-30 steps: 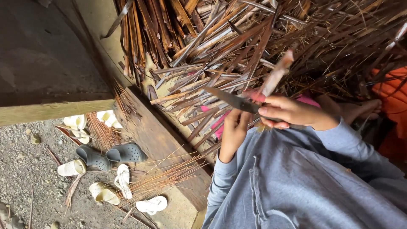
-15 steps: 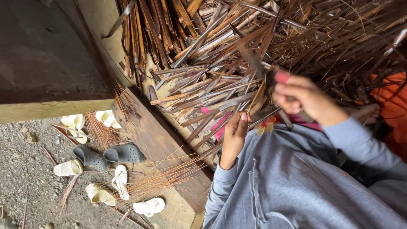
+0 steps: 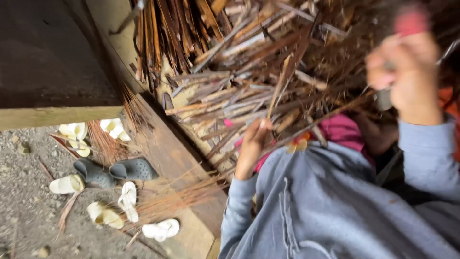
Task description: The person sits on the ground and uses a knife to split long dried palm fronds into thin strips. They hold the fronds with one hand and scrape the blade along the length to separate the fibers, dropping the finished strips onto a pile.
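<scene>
Overhead, a big heap of dry palm stalks [image 3: 249, 72] fills the wooden platform [image 3: 163, 144], brown, flat and fibrous, lying every way. Below it, the left hand [image 3: 254, 139] is clamped on one thin leaf rib [image 3: 280, 86], whose long axis runs up and slightly right from the fist. Well apart to the right, the blurred right hand [image 3: 407, 72] is closed round a red-handled knife [image 3: 407, 29], raised above the rib's level. Smaller, pale and grey sandals [image 3: 115, 172] lie on gravel
</scene>
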